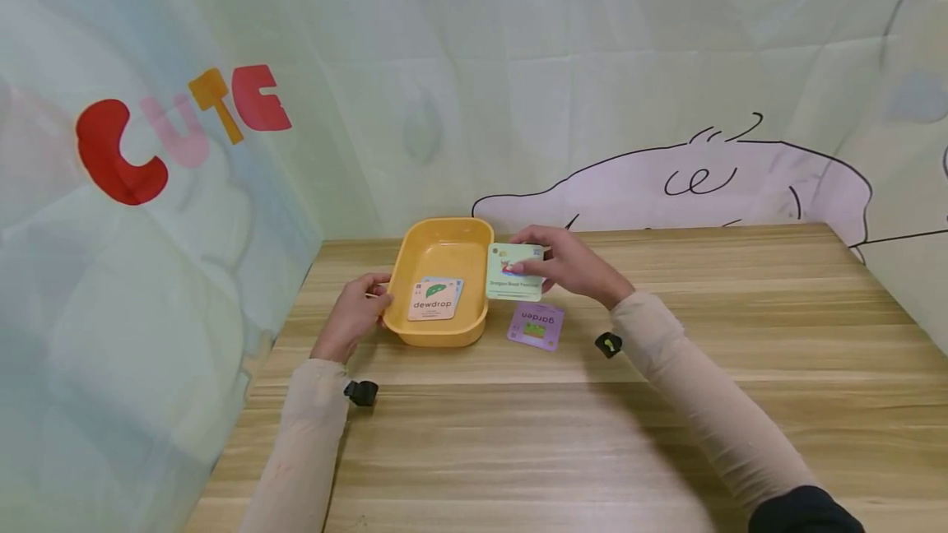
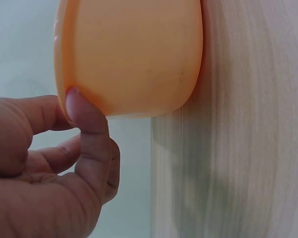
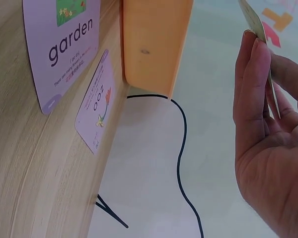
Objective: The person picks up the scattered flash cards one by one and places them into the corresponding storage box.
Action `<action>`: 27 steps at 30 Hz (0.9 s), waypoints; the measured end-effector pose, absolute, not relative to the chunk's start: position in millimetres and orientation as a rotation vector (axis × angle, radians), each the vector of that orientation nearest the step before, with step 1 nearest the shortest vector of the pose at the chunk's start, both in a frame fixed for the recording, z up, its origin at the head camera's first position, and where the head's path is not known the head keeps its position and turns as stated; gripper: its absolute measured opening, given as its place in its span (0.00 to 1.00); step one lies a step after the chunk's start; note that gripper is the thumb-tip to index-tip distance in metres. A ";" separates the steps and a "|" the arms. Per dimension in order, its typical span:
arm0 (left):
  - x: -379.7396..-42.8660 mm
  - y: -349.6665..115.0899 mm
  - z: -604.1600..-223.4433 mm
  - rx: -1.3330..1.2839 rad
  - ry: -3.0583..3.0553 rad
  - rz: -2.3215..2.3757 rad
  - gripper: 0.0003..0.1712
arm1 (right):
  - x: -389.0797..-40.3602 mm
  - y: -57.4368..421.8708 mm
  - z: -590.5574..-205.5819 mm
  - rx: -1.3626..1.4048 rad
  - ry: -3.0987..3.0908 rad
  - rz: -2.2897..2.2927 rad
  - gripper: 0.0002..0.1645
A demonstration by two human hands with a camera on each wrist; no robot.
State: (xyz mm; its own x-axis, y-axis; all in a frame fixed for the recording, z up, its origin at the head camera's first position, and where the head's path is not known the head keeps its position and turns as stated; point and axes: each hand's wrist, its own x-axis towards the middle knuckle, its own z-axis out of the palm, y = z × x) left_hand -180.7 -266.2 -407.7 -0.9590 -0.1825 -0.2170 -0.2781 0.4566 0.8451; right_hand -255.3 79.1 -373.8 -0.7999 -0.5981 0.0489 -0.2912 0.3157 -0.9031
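Observation:
With thumb and fingers my left hand (image 1: 351,317) pinches the rim of a yellow plastic tray (image 1: 452,253); the left wrist view shows this grip at the tray's (image 2: 134,54) edge. Inside lies a "dewdrop" card (image 1: 433,309) with a green leaf, over a bluish card that is mostly hidden. My right hand (image 1: 573,263) holds a pale green "Dragon Boat Festival" card (image 1: 511,285) beside the tray's right rim, thumb on its face. In the right wrist view the card (image 3: 253,20) appears nearly edge-on, raised off the table.
A purple "garden" card (image 1: 535,329) lies on the wooden table (image 1: 474,434), right of the tray. Near it, in the right wrist view, is a purple "zoo" card (image 3: 97,104). Printed cloth (image 1: 385,89) hangs behind and to the left of the table.

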 end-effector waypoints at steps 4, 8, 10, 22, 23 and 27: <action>-180.9 -266.0 -407.3 -0.422 2.606 1.523 0.23 | -254.9 76.1 -373.9 -0.822 2.288 -1.484 0.18; -180.9 -265.7 -407.0 -0.432 2.610 1.517 0.23 | -254.4 72.4 -373.6 -0.845 2.276 -1.493 0.18; -181.0 -265.6 -407.0 -0.434 2.608 1.517 0.23 | -254.4 70.4 -373.6 -0.853 2.272 -1.498 0.18; -181.0 -266.5 -407.1 -0.419 2.604 1.525 0.23 | -257.9 57.6 -378.1 -0.858 2.301 -1.483 0.18; -181.0 -266.6 -407.2 -0.418 2.603 1.527 0.23 | -257.9 56.5 -378.3 -0.856 2.302 -1.481 0.18; -180.9 -267.1 -407.6 -0.403 2.604 1.533 0.23 | -257.5 52.7 -378.9 -0.845 2.307 -1.469 0.19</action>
State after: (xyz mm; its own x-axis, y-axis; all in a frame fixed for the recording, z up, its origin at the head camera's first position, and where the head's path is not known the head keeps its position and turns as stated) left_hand -180.9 -267.1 -407.6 -0.9608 -0.1784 -0.2124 -0.2723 0.4606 0.8448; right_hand -257.5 52.7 -378.9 -0.7904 -0.6079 0.0755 -0.3255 0.3124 -0.8924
